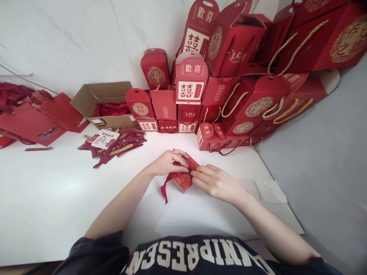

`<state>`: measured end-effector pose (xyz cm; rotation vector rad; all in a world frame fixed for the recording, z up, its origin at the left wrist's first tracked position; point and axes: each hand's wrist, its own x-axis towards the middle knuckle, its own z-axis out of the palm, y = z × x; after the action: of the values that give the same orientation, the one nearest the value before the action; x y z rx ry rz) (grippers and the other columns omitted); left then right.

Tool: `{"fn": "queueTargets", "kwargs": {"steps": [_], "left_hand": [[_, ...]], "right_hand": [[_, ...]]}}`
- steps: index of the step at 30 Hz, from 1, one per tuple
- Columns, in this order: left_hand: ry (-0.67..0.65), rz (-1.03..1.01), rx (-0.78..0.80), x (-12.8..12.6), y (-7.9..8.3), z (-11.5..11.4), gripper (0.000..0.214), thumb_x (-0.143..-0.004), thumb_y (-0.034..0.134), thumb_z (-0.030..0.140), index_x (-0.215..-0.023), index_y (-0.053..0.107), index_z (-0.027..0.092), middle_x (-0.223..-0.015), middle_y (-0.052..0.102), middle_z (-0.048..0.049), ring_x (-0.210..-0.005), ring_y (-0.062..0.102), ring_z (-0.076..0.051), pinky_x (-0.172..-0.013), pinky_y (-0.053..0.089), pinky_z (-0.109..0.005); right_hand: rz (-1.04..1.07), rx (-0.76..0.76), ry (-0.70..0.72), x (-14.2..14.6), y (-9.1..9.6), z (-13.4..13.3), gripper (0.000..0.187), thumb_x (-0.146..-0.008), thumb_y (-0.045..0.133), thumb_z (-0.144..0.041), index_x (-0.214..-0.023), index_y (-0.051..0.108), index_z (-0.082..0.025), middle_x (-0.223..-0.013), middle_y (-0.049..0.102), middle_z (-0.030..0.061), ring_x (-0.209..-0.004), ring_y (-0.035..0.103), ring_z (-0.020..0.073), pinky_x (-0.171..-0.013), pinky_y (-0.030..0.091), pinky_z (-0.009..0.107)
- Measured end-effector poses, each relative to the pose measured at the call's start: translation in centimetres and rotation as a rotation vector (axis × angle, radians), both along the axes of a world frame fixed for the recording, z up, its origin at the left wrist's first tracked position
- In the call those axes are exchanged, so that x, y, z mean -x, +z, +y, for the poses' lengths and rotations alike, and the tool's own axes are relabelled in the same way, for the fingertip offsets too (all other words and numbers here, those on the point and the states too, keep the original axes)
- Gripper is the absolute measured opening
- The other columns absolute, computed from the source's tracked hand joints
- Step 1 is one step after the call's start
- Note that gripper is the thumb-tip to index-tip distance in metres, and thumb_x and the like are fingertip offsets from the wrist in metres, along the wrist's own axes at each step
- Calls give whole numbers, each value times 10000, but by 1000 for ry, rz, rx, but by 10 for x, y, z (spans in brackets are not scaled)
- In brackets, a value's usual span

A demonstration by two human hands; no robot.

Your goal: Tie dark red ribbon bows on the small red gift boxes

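Note:
A small red box (182, 182) with an orange-gold pattern lies tilted on the white table in front of me. A dark red ribbon (164, 188) runs across it, and one loose tail hangs off to the left. My left hand (169, 163) pinches the ribbon at the middle of the box, fingers bent over its upper side. From the right, my right hand (215, 181) has its fingertips closed at the same spot, meeting the left fingers there. The exact knot or crossing under the fingertips is hidden.
Stacked red gift boxes (191, 78) with rope handles line the wall at back and right. An open cardboard carton (114, 89) holds red cloth-like material. Ribbon strips and a card (105, 138) lie heaped before it. Red bags (34, 114) stand left; a white cloth (271, 191) lies right.

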<state>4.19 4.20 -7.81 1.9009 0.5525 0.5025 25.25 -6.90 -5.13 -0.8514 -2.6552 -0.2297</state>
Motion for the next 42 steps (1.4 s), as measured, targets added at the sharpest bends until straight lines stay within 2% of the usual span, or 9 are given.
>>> {"fn": "queueTargets", "kwargs": {"steps": [3, 6, 9, 12, 16, 19, 26, 32, 42], "left_hand": [[31, 68, -104, -1, 7, -7, 98, -725, 764, 293, -762, 760, 202, -891, 728, -77, -1090, 599, -231, -1125, 293, -445], [23, 133, -213, -2, 18, -13, 48, -747, 731, 248, -758, 738, 202, -880, 732, -49, -1055, 619, -220, -1170, 178, -476], [-22, 115, -349, -4, 26, -18, 33, -768, 685, 207, -768, 716, 195, -879, 724, -33, -945, 640, -185, -1098, 332, -414], [-3, 94, -499, -4, 30, -22, 58, -783, 642, 177, -796, 696, 193, -885, 702, -39, -932, 618, -183, -914, 475, -328], [54, 122, -641, -1, 32, -25, 113, -840, 570, 171, -861, 680, 183, -1023, 641, -63, -875, 614, -146, -811, 499, -265], [44, 173, -776, 3, 32, -26, 143, -877, 526, 175, -880, 668, 181, -1017, 616, -57, -789, 611, -113, -735, 498, -230], [107, 31, -1163, 8, 13, -20, 134, -895, 535, 170, -962, 646, 200, -862, 670, -32, -745, 641, -135, -685, 518, -267], [165, -129, -1206, 5, 2, -22, 194, -873, 576, 150, -1045, 642, 209, -860, 683, -30, -731, 661, -124, -655, 551, -242], [163, -121, -1268, 4, -2, -25, 199, -880, 568, 141, -1055, 645, 198, -866, 695, -34, -770, 681, -129, -697, 578, -242]], "right_hand": [[88, 98, 0, 0, -5, 3, 203, -962, 421, -124, -968, 621, -161, -965, 691, 91, -935, 606, 216, -796, 498, 361], [321, 320, -18, -5, -4, 8, 129, -937, 504, -190, -1003, 614, -178, -923, 682, 70, -884, 608, 200, -822, 495, 368], [587, 498, -29, -10, -2, 17, 116, -926, 513, -202, -1008, 595, -193, -961, 668, 70, -900, 607, 191, -852, 493, 373], [713, 602, -17, -9, -4, 28, 124, -944, 466, -187, -995, 578, -201, -1038, 642, 81, -984, 594, 190, -897, 483, 374], [876, 638, -112, -1, -16, 40, 123, -967, 442, -229, -1043, 532, -196, -1068, 612, 81, -984, 597, 166, -910, 487, 355], [840, 706, -54, 3, -24, 45, 174, -980, 418, -245, -1081, 552, -200, -1091, 634, 77, -1004, 611, 161, -917, 495, 347], [725, 578, -30, -2, -23, 45, 202, -939, 521, -257, -1051, 682, -212, -956, 706, 62, -907, 632, 179, -838, 515, 338], [702, 566, -77, -2, -16, 43, 172, -901, 552, -183, -994, 695, -210, -902, 710, 48, -861, 630, 172, -805, 512, 326], [646, 540, -127, -3, -5, 44, 211, -748, 509, -47, -890, 551, -198, -890, 628, 36, -823, 586, 174, -784, 478, 315]]}}
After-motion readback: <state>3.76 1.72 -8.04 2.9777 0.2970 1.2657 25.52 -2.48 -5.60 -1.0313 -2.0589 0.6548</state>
